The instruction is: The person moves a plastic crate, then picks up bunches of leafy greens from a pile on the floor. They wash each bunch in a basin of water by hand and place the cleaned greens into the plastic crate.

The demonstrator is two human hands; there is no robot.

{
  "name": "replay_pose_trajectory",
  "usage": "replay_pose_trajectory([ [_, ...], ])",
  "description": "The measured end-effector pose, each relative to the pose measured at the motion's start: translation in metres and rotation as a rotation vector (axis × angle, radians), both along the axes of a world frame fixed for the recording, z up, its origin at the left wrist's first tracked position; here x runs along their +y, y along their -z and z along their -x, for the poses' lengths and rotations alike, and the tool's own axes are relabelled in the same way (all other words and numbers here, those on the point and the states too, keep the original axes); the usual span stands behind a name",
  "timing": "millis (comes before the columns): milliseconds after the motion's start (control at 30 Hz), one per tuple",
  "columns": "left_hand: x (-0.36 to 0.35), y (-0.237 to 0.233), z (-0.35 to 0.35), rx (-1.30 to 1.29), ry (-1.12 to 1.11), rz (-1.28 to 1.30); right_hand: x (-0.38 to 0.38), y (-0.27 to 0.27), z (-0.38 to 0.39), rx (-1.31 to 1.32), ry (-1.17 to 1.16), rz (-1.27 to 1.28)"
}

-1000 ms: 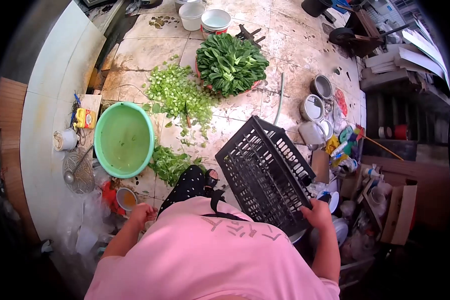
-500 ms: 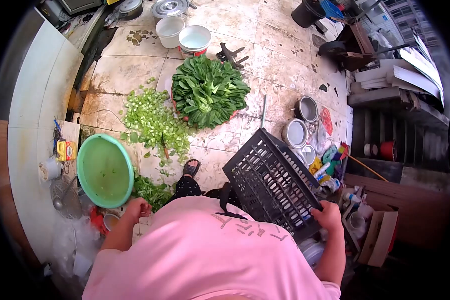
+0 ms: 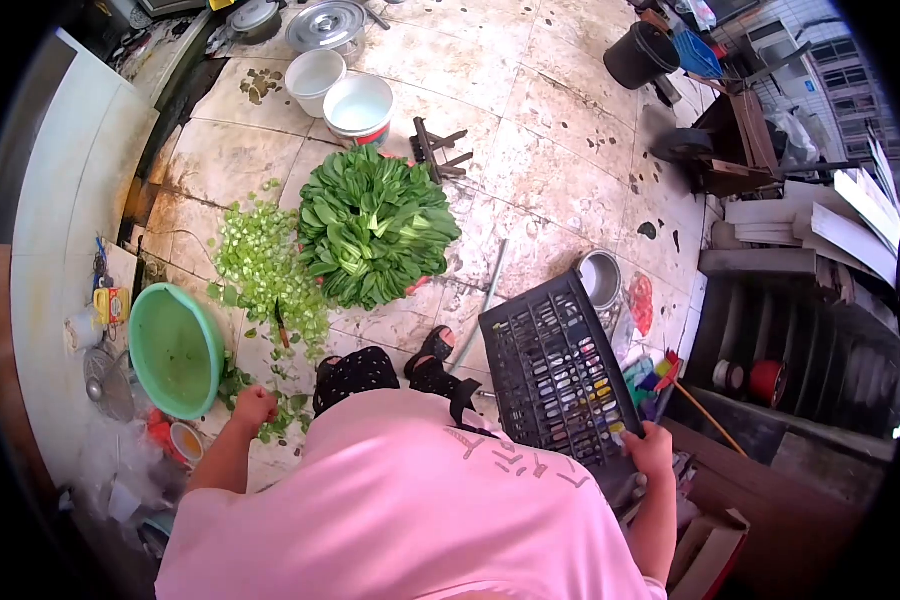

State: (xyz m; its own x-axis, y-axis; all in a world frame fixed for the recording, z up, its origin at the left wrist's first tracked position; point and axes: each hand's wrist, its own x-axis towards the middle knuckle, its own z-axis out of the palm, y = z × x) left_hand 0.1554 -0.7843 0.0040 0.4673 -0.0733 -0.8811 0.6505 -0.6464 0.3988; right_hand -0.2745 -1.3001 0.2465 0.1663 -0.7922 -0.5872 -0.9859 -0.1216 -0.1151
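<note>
My right hand (image 3: 650, 449) grips the lower right rim of a black plastic crate (image 3: 555, 370), which hangs tilted at my right side. My left hand (image 3: 255, 406) is curled and low at the left, near loose green leaves (image 3: 288, 415) and the green basin (image 3: 176, 350) of water; whether it holds anything is too small to tell. A big round heap of leafy greens (image 3: 378, 225) stands on the tiled floor ahead. Beside it, chopped pale green pieces (image 3: 260, 250) lie scattered, with a knife (image 3: 282, 326) among them.
White buckets (image 3: 358, 105) and a lidded steel pot (image 3: 326, 28) stand beyond the greens. A small wooden stool (image 3: 438, 150) is beside them. To the right are a steel pot (image 3: 599, 278), a black bucket (image 3: 640, 56), a wooden cart (image 3: 735, 145) and steps. A pipe (image 3: 494, 275) lies on the floor.
The view has shifted, and the greens and basin appear further left. Both feet now show. The crate, still in my right hand, has turned more upright and now covers some of the pots.
</note>
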Motion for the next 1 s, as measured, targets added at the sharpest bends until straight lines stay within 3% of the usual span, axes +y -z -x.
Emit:
replay_pose_trajectory([
  [167,-0.043,-0.019,0.048,0.146,-0.092,-0.15,-0.132,0.037,-0.03,0.023,-0.095,0.031],
  [300,-0.095,0.006,0.069,0.291,-0.25,-0.116,-0.225,0.043,-0.109,0.092,-0.232,0.046],
  [400,-0.182,0.036,0.062,0.291,-0.281,-0.124,-0.297,0.056,-0.165,0.128,-0.291,0.081],
  [533,-0.327,0.076,0.009,0.294,-0.256,0.069,-0.388,0.075,-0.252,0.143,-0.468,0.141],
  [667,-0.468,0.032,-0.062,0.28,-0.248,0.373,-0.461,0.101,-0.35,0.09,-0.549,0.132],
  [767,-0.522,0.004,-0.088,0.19,-0.324,0.508,-0.505,0.129,-0.42,0.033,-0.78,0.223],
  [800,-0.534,-0.002,-0.088,0.156,-0.348,0.553,-0.518,0.137,-0.449,0.005,-0.732,0.186],
  [900,-0.553,0.012,-0.075,0.075,-0.401,0.373,-0.57,0.174,-0.529,-0.064,-0.916,0.241],
  [1000,-0.578,-0.001,-0.073,0.021,-0.613,0.261,-0.587,0.182,-0.634,-0.075,-1.0,0.192],
])
